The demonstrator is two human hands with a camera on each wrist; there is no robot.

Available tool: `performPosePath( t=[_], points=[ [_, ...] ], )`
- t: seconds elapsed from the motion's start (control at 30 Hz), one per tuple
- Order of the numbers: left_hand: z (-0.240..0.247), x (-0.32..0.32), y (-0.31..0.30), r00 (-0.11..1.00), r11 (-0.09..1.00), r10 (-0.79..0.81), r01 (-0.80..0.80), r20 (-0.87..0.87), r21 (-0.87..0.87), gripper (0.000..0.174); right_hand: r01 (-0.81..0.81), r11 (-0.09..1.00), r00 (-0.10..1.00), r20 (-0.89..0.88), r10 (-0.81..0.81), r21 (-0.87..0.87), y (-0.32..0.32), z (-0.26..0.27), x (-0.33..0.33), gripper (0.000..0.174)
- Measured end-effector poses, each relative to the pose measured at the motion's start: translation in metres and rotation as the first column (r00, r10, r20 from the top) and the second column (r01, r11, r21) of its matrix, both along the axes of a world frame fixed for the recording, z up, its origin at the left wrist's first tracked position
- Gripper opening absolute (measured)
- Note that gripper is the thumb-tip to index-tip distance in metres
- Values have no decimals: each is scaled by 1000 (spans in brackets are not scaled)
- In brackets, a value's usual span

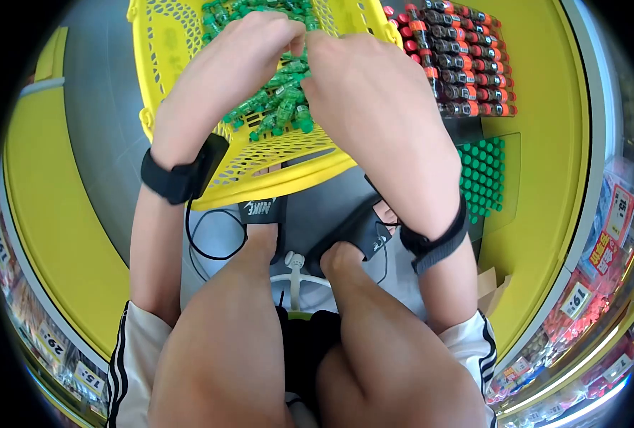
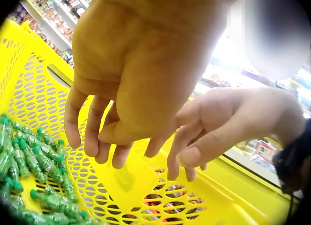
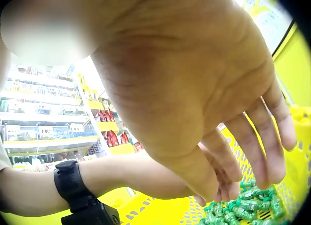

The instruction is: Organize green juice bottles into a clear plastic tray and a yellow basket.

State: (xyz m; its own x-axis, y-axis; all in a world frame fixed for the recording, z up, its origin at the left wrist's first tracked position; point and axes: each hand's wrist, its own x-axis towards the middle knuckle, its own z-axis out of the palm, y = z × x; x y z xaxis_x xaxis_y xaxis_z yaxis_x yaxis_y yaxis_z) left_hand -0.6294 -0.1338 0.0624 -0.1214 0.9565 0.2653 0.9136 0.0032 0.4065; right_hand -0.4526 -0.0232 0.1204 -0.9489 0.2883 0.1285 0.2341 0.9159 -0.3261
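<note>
Both hands hang over a yellow basket that holds many small green bottles. The left hand and the right hand are close together above the bottles in the head view. In the left wrist view the left hand has its fingers hanging down, loosely bent, with nothing in them. Beside it the right hand also hangs with relaxed fingers. The right wrist view shows the right hand empty, its fingers pointing down towards the green bottles.
Dark bottles with orange labels stand in rows right of the basket, with green-capped bottles below them. Yellow ledges curve along both sides. Shelves with price tags line the edges. The person's legs and slippers are below.
</note>
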Motion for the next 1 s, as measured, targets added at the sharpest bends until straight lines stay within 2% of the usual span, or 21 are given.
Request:
performPosePath(
  t=[0.07,0.13,0.17,0.23,0.27,0.33,0.37,0.43,0.53,0.57,0.67,0.77,0.8,0.83,0.87,0.93,1.0],
  points=[
    [-27,-10,-5,998,998,55,-55,21,20,23,-74,994,997,43,71,82,5,-18,-18,15],
    [-35,-15,0,983,942,181,-168,18,-292,24,-91,993,992,89,85,73,8,-30,-36,16],
    [-41,-20,3,982,941,190,-176,20,-289,24,-96,993,987,135,87,61,9,-36,-44,16],
    [-47,-27,8,974,885,225,-194,24,-424,29,-177,982,945,290,152,62,14,-49,-66,19],
    [-47,-28,10,973,885,230,-199,24,-421,29,-183,981,944,290,157,65,17,-55,-79,19],
    [-45,-27,15,953,724,303,-243,-19,-646,35,-199,979,822,551,145,39,21,-68,-104,23],
    [-46,-27,16,952,724,305,-243,-17,-645,35,-201,979,821,553,146,40,25,-74,-116,23],
    [-54,-29,18,936,610,352,-243,-17,-754,34,-147,984,733,657,177,-101,31,-83,-132,35],
    [-86,-38,12,941,580,337,-195,15,-791,41,-164,980,703,683,199,-116,36,-95,-132,40],
    [-94,-39,13,941,578,337,-194,16,-793,41,-133,988,648,748,146,-78,32,-102,-140,44],
    [-101,-38,14,953,557,301,-156,24,-815,44,-141,977,600,771,215,-162,43,-140,-140,45],
    [-100,-35,17,958,539,283,-129,34,-832,43,-120,979,557,805,205,-165,39,-143,-134,46],
    [-100,-34,19,957,489,291,-147,2,-860,43,-122,979,556,805,206,-166,36,-140,-130,46],
    [-99,-33,19,955,437,296,-164,-31,-884,46,-92,981,598,778,193,-173,32,-137,-125,33],
    [-101,-33,17,955,434,296,-164,-32,-886,46,-62,981,639,748,179,-182,29,-134,-122,23],
    [-110,-34,13,962,537,273,-152,0,-830,42,-105,980,671,715,195,-169,26,-140,-118,24],
    [-114,-37,12,971,532,240,-126,7,-837,42,-148,978,702,680,210,-149,25,-142,-116,24]
  ],
)
